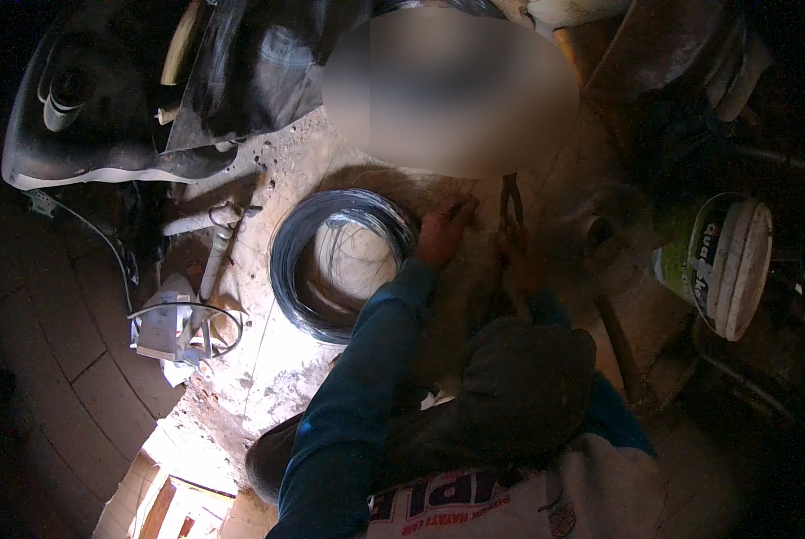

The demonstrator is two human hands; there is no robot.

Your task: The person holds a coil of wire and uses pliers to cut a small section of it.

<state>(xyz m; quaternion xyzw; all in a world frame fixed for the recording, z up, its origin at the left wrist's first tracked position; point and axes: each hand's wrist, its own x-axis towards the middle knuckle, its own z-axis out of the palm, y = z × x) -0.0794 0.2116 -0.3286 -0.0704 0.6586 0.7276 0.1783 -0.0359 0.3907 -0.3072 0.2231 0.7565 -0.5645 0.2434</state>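
Observation:
A large coil of dark metal wire [293, 269] lies on the pale, dirty floor, with loose thin strands crossing its open middle. My left hand [443, 235] is just off the coil's right side, its fingers drawn together; what they hold, if anything, is too dark to make out. To the right, in shadow, my right hand [521, 260] is closed around a dark tool with two long arms, like pincers [510, 202]. The tool's far end runs up to a blurred oval patch that hides part of the floor. My bent knee [528, 364] is below both hands.
A white-lidded bucket [742, 269] lies tipped at the right. Pipe pieces [212, 247] and a crumpled white carton [164, 332] lie left of the coil. A bulky black object [97, 135] and dark sheeting [250, 81] fill the far left. Brown material [663, 45] is at the far right.

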